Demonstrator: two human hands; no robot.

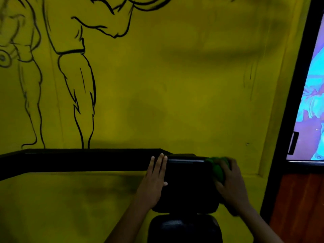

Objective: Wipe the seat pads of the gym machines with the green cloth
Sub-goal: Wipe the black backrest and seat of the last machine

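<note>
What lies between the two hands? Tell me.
In the head view, only the bare black pad lies between the left hand and the right hand, which holds the green cloth.

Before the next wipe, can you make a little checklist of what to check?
1. Green cloth under the right hand: ok.
2. Cloth touching the upper black pad: ok, at its far right corner.
3. Left hand flat on the pad's left edge, steadying it: ok.
4. Middle of the pad free for the wipe: ok.
5. Pad already clean: cannot tell, too dark.
6. Lower pad wiped: cannot tell.
</note>
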